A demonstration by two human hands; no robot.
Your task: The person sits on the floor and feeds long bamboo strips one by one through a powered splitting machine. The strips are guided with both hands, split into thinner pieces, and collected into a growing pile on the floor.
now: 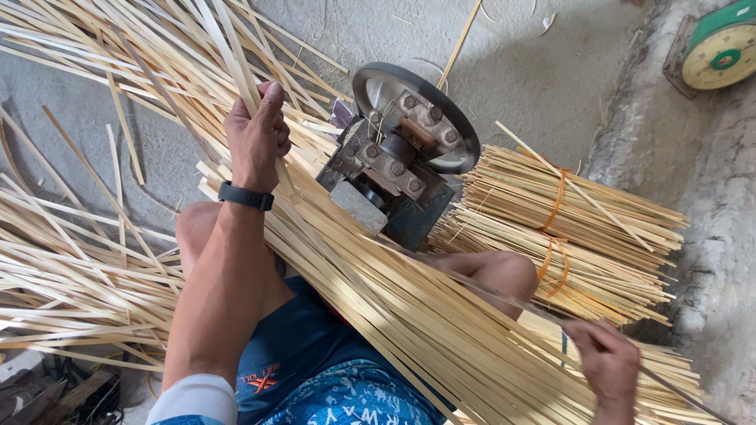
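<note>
My left hand [256,134] is raised over a loose heap of pale bamboo strips [157,55] and grips one flat strip between thumb and fingers; a black band sits on that wrist. My right hand [606,358] is at the lower right, pinching a thin strip [504,295] that runs back toward a small metal machine [402,153] with a round steel wheel and bolted blocks. A thick sheaf of long strips [409,315] lies across my lap, between my bare knees.
Tied bundles of thin bamboo sticks [575,228] with orange bands lie right of the machine. More loose strips [71,275] pile on the left. A green dial scale [720,47] stands at the top right on a rough concrete ledge [709,236].
</note>
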